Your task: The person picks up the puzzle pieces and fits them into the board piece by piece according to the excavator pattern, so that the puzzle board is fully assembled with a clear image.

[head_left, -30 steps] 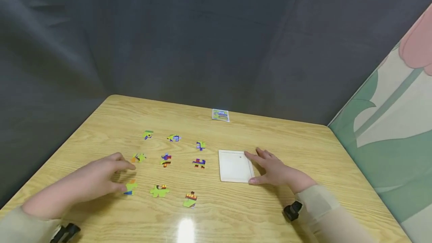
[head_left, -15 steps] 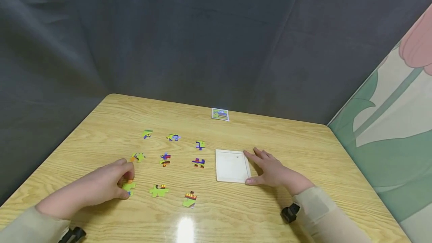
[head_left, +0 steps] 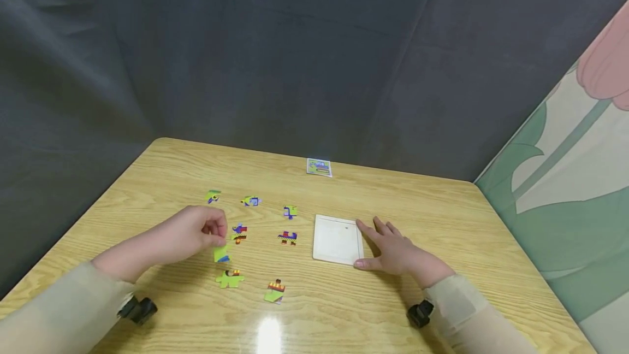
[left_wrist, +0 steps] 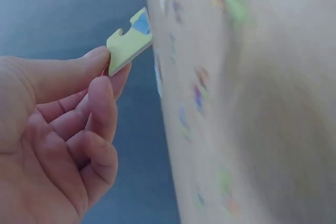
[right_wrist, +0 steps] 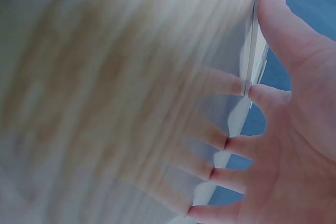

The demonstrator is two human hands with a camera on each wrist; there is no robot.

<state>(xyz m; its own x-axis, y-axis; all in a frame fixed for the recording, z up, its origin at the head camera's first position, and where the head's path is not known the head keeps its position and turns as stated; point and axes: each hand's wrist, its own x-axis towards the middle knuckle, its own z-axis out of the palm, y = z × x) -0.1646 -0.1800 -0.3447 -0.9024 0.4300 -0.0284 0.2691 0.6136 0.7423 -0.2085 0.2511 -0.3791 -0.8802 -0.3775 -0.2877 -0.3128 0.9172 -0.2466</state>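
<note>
My left hand (head_left: 184, 235) pinches a green jigsaw puzzle piece (head_left: 221, 254) with a blue corner, raised above the table. In the left wrist view the puzzle piece (left_wrist: 128, 45) sits between thumb and forefinger, while the other fingers curl loosely. Spread fingers of my right hand (head_left: 395, 250) touch the right edge of a flat white square tray (head_left: 336, 239). More puzzle pieces lie apart to its left, among them a green one (head_left: 230, 278) and a striped one (head_left: 288, 237). The left hand hides the spot where an orange-and-green piece lay.
The wooden table (head_left: 393, 195) carries a small picture card (head_left: 319, 167) near its far edge. A dark curtain (head_left: 295, 59) hangs behind, and a flower-patterned cloth (head_left: 580, 195) borders the right side. Other pieces lie farther back, including a blue-and-green one (head_left: 251, 201).
My left hand has pinched the green piece with the blue corner, lifted it and carried it rightward and away from me. My right hand stays at the tray, which has shifted slightly left.
</note>
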